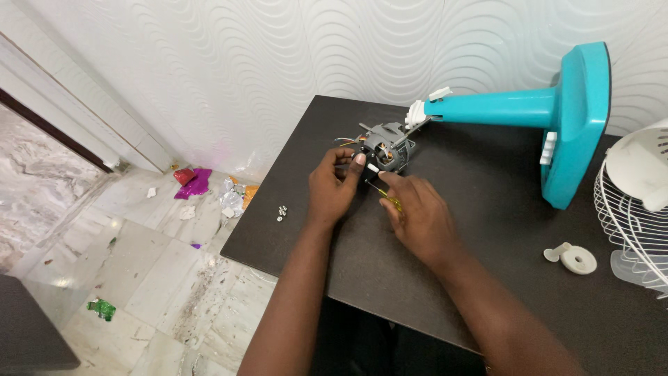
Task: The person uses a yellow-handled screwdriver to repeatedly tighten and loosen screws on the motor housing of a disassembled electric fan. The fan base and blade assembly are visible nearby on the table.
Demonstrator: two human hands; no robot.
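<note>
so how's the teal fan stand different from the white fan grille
The teal fan stand is solid plastic lying on its side, base on edge, wholly in view. The white fan grille is open wire, cut off by the frame's right edge. The stand's neck reaches the grey motor that the left hand touches; the grille sits apart. Both rest on the dark table.

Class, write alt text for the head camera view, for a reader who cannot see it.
Two bare hands work on a small grey fan motor on a dark table: the left hand steadies it while the right hand holds a yellow-handled screwdriver. A teal fan stand lies on its side behind, with small screws at the table's left edge.
</note>
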